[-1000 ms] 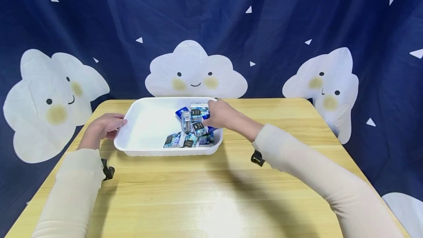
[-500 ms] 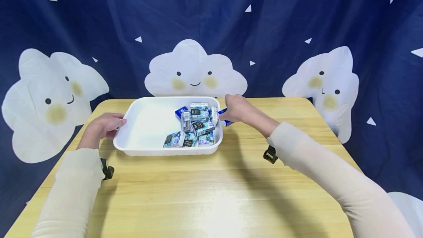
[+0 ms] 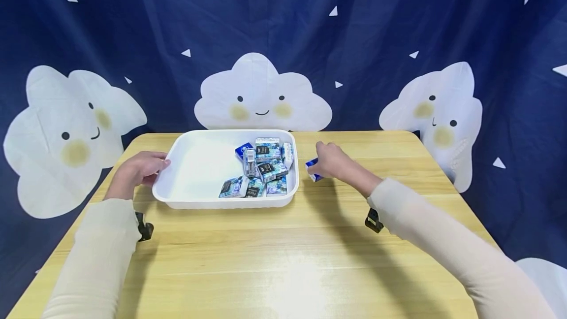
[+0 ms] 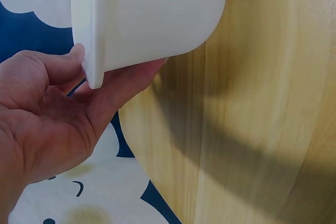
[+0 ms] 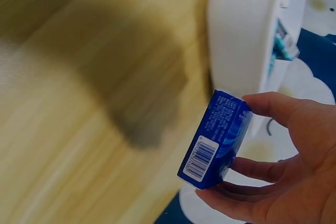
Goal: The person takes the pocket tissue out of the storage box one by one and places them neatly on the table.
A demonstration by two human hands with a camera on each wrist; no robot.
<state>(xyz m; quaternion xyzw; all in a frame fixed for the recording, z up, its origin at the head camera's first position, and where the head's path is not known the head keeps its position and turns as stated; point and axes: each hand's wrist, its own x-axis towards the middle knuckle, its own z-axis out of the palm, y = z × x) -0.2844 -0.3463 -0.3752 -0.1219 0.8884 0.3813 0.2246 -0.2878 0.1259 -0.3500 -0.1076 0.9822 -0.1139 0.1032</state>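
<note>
A white plastic tray (image 3: 190, 203) stands toward the back of the table. My left hand (image 3: 142, 169) holds its left end; in the left wrist view the thumb (image 4: 77, 53) lies at the rim while the fingers reach under the outer wall. Just right of the tray, my right hand (image 3: 333, 161) pinches a dark blue box (image 5: 215, 140) between thumb and fingers, a white barcode label facing the wrist camera. Several small packs (image 3: 272, 169) with blue floral print and black labels lie heaped in the tray's right half, along with another dark blue box (image 3: 243, 150).
The pale wooden table (image 3: 230, 255) has rounded back corners. Behind it hangs a dark blue curtain (image 3: 363, 38) printed with white smiling clouds and triangles. A black strap device (image 3: 373, 220) sits at the right wrist, and a similar one (image 3: 144, 227) at the left.
My right hand has lifted the dark blue box out of the tray's right side, over the rim and rightward above the table. My left hand and the tray have stayed put.
</note>
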